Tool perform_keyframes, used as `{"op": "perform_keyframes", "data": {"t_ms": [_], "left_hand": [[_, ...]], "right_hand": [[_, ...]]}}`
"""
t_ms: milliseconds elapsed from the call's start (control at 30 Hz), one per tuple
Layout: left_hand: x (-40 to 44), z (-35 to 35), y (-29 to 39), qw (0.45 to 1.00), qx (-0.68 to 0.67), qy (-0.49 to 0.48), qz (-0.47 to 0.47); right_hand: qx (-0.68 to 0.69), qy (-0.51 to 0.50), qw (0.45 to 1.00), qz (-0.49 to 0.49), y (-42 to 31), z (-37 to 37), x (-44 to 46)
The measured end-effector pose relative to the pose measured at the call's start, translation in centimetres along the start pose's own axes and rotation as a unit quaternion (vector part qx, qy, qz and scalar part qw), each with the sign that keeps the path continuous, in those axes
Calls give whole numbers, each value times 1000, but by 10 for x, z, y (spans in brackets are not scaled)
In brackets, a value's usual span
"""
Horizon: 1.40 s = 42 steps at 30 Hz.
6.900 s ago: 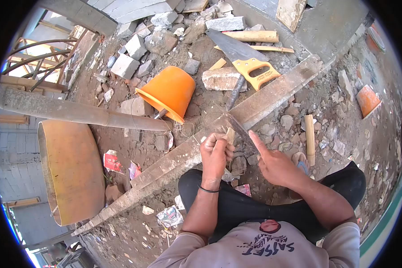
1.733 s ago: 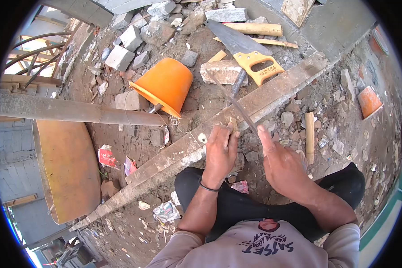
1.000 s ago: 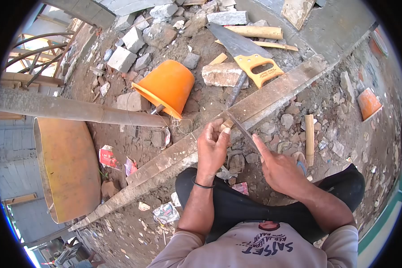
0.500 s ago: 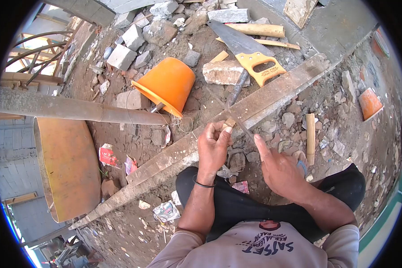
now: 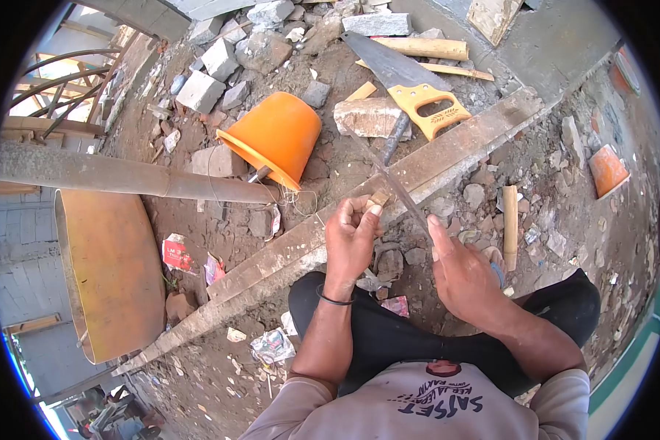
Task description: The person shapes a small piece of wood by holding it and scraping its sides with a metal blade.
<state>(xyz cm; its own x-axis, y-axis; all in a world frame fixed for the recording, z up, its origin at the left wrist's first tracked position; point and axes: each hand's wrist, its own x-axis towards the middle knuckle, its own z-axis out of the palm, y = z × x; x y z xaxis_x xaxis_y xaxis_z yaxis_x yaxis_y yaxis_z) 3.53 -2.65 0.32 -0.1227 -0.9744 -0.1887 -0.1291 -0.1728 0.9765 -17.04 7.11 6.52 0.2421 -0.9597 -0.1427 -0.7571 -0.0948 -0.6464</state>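
My right hand (image 5: 468, 277) is closed round the lower end of a long, narrow knife (image 5: 401, 189), its handle hidden in the fist. The blade slants up and left across a wooden plank (image 5: 286, 253). In my left hand (image 5: 350, 238), a small tan piece of wood or bamboo (image 5: 379, 198) is pinched between thumb and fingers, close beside the blade. Past the plank lies a handsaw (image 5: 411, 84) with a yellow handle. Next to that handle rests a dark metal rod (image 5: 394, 137), partly hidden by the saw.
An orange bucket (image 5: 282, 136) lies tipped over beside a long pole (image 5: 125, 178). At left stands a curved yellowish sheet (image 5: 114, 275). A split bamboo piece (image 5: 510, 227) and an orange pot (image 5: 607, 172) lie on the right. Broken concrete blocks (image 5: 202, 92) litter the far ground.
My right hand has drawn slightly down and right with the knife, and the blade has shifted a little the same way. My left hand keeps its place with the small piece.
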Motion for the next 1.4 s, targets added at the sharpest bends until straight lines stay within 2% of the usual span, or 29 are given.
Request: {"op": "perform_keyframes", "data": {"t_ms": [67,133,167,233,267,333,467,533,567,633,767,833,867,933,1133,1167,1233,1267,1333,1400], "left_hand": [[0,2,5,1000,12,3,2],[0,3,2,1000,0,4,3],[2,4,1,1000,-15,13,0],[-1,1,-5,1000,-12,9,-7],[2,0,-4,1000,-11,1,2],[1,0,-5,1000,-2,2,6],[3,2,-5,1000,-9,8,14],[1,2,-5,1000,-9,13,5],[3,3,-3,1000,-9,16,4],[3,3,-2,1000,-23,15,-2],[6,4,-2,999,-45,13,-6],[6,5,-4,999,-40,21,-5],[6,6,-3,999,-34,29,0],[4,15,2,998,-40,48,4],[4,22,2,995,-78,58,-16],[4,21,0,995,-86,53,-14],[3,22,-1,994,-90,57,-11],[3,23,0,994,-95,57,-3],[3,20,-5,993,-97,59,-12],[7,22,-2,993,-101,64,-20]], "right_hand": [[-19,45,998,-33,3,-2,1],[-25,-96,994,54,5,-7,4],[-30,-94,994,51,7,-7,7],[3,63,998,-26,2,2,1],[4,61,998,-28,2,2,2],[-46,-48,998,19,1,-3,1],[-12,-101,994,51,5,-4,3],[-15,23,1000,-1,2,-1,1],[-15,24,1000,-1,2,-1,2],[-49,-45,998,23,1,-4,2],[-38,-33,998,28,9,6,1],[-2,32,999,-4,3,3,-1],[-1,31,999,-5,3,5,-1],[17,129,989,-65,3,9,-2],[46,39,998,-10,12,17,-3],[46,38,998,-10,12,17,-3],[37,103,993,-50,11,20,-5],[37,104,993,-49,11,22,-4],[79,21,997,-12,14,25,-2],[74,63,995,-32,13,21,1]]}}
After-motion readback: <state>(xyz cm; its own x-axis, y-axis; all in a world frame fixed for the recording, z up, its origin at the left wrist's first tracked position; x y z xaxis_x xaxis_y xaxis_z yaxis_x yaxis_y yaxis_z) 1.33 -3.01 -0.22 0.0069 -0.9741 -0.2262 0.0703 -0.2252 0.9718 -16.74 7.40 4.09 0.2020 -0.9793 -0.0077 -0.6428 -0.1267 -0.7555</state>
